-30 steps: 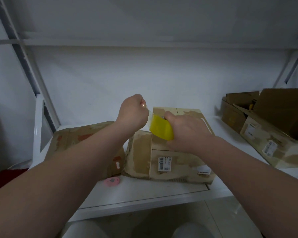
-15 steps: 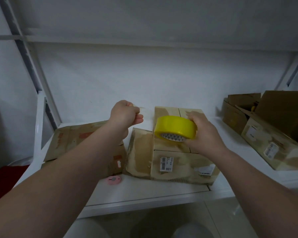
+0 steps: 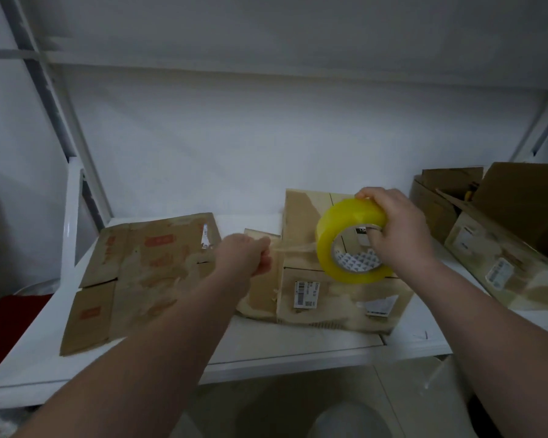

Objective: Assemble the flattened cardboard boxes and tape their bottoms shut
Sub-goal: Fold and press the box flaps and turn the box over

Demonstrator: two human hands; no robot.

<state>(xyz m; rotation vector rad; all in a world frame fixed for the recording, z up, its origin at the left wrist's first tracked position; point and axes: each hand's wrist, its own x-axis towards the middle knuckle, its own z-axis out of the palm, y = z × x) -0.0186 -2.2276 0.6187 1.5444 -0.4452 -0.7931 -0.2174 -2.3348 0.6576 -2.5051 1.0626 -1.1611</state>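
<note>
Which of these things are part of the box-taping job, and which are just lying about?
Job in hand: tape roll, held by the right hand; tape strip, pinched by the left hand; middle box; flattened box.
Lying about: open boxes at right; red thing at far left.

Two hands, left hand [image 3: 244,257] and right hand [image 3: 399,229]; one yellow tape roll [image 3: 345,216]. Four cardboard boxes: one flattened box [image 3: 140,273], one assembled box [image 3: 339,298], one near open box [image 3: 519,279], one far open box [image 3: 437,210].
</note>
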